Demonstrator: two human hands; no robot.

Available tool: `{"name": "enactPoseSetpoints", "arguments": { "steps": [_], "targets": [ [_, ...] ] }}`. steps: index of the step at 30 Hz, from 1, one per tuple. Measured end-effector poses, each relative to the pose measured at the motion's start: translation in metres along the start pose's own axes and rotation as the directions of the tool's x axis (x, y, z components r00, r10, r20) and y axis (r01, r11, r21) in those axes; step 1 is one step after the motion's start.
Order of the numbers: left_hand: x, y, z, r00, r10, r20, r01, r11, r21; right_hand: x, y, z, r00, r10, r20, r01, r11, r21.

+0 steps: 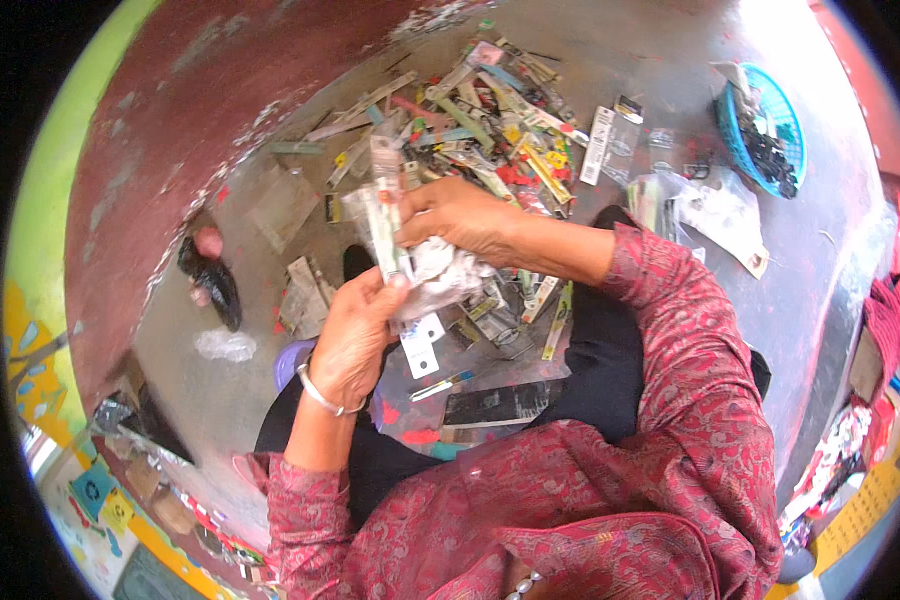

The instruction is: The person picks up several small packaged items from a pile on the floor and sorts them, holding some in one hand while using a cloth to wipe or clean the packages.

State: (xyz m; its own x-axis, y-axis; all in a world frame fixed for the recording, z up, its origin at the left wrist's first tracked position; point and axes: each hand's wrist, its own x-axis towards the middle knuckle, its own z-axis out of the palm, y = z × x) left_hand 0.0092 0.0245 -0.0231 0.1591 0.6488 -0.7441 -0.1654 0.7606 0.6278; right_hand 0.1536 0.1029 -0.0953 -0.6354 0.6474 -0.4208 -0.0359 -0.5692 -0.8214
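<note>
In front of my body, both hands hold a clear plastic packet [380,228] with a pale printed strip along it. My left hand [358,318] pinches its lower end between thumb and fingers. With curled fingers, my right hand [460,218] grips it from the right side. Crumpled, whitish clear plastic [442,275] bunches beneath my right hand, against the packet; whether it is part of the packet I cannot tell. A white card with dark holes [422,350] shows just below the hands. Whatever lies inside the packet is hidden.
A large heap of packets and strips [500,140] covers the floor ahead. At the far right stands a blue basket [798,135] holding black pieces. Clear plastic bags [720,215] lie nearer. A black bundle [212,280] rests by the maroon wall [170,130]. A dark flat board [505,403] lies between my legs.
</note>
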Motion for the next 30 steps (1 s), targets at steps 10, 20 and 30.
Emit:
{"name": "enactPoseSetpoints", "arguments": {
  "steps": [10, 20, 30],
  "targets": [
    [0.003, -0.006, 0.006, 0.998, 0.062, 0.032, -0.064, 0.995, 0.073, -0.01, -0.018, -0.022, 0.997, -0.061, -0.045, 0.069, 0.976, 0.205],
    [0.008, 0.001, 0.015, 0.998, 0.055, -0.036, -0.057, 0.997, -0.051, -0.022, -0.03, -0.056, 0.998, -0.026, 0.066, 0.037, 0.984, -0.174],
    [0.011, -0.003, 0.017, 0.998, 0.016, -0.059, -0.018, 0.999, -0.039, -0.017, -0.016, -0.045, 0.989, 0.011, 0.151, -0.01, 1.0, -0.01]
  ]
}}
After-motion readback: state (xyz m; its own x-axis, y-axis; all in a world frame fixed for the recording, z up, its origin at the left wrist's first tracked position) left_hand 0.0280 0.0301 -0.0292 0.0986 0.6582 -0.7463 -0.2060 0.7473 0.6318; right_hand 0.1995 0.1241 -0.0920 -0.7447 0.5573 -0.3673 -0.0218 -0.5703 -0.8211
